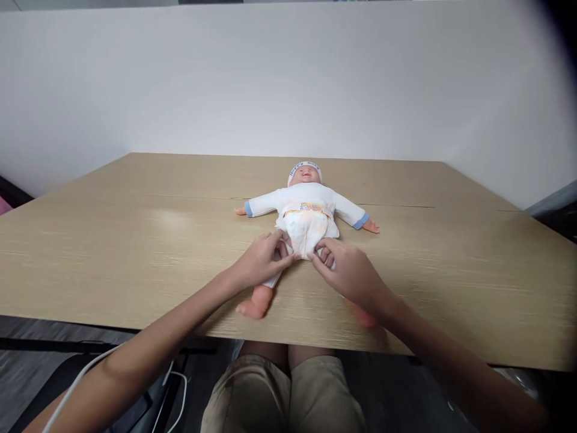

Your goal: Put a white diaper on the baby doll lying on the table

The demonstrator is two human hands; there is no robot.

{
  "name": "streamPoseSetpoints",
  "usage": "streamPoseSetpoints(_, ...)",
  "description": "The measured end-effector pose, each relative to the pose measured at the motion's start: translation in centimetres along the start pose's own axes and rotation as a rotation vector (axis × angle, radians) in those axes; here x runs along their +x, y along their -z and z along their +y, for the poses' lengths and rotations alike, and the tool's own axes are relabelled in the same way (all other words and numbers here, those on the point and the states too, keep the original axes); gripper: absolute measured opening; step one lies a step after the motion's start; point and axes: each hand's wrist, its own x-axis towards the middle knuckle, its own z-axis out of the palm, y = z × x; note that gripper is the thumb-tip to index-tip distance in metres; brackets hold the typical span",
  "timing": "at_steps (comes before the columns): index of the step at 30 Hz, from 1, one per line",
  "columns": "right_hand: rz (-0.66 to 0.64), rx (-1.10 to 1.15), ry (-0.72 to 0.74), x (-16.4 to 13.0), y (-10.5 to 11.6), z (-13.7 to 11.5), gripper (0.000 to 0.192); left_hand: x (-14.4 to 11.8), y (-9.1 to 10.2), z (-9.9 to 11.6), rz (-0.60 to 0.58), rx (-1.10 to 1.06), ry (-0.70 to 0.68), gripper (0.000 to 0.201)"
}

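Head view: my left hand [261, 261] and right hand [347, 270], fingers pinched on the diaper [306, 231] below the doll [306, 204]; I should tug evenly, both sides.

White doll suit [306, 201], blue cuffs; tan woodgrain table [135, 240].

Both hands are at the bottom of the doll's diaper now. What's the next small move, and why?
Probably ease the diaper edge outward around each leg. The left hand and right hand pinch its lower edge at the crotch, while the waistband already sits across the doll.
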Motion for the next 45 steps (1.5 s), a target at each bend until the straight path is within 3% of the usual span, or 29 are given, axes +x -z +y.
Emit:
streamPoseSetpoints(6, 0.046, -0.026, 0.006, -0.6, -0.8, -0.8, 0.011, 1.2, -0.9, 0.6, 0.046, 0.124, 0.012, 0.039)
streamPoseSetpoints(13, 0.035, -0.004, 0.042, -1.7, -1.1, -0.8, 0.018, 0.7, -1.3, 0.2, 0.137, 0.175, -0.176, 0.021)
streamPoseSetpoints(18, 0.033, 0.021, 0.010, -1.5, -1.2, -1.0, 0.021, 0.8, -1.5, 0.2, 0.133, 0.136, -0.167, 0.019)
streamPoseSetpoints(23, 0.061, 0.083, -0.100, -0.7, -1.1, -1.0, 0.017, 1.1, -1.6, -0.2, 0.152, 0.012, -0.034, 0.025)
streamPoseSetpoints(29, 0.116, 0.316, -0.276, 0.1, -0.3, 0.0, 0.030, 1.2, -2.1, -2.0, 0.184, -0.476, 0.087, 0.055)
streamPoseSetpoints(34, 0.124, 0.290, -0.291, -0.3, 0.4, 0.5, 0.028, 0.7, -1.9, -1.6, 0.202, -0.420, 0.170, 0.051)
streamPoseSetpoints(39, 0.066, 0.147, -0.203, -0.4, 0.5, 0.2, 0.018, 0.7, -1.0, -0.3, 0.072, -0.249, 0.195, 0.041)
streamPoseSetpoints(42, 0.054, 0.177, -0.162, -0.2, 0.3, 0.4, 0.021, 1.2, -0.2, 0.1, -0.011, -0.443, 0.255, 0.046)
streamPoseSetpoints(45, 0.099, 0.247, -0.218, -0.1, 0.2, 0.8, 0.023, 1.7, 0.5, 0.2, -0.070, -0.697, 0.340, 0.045)
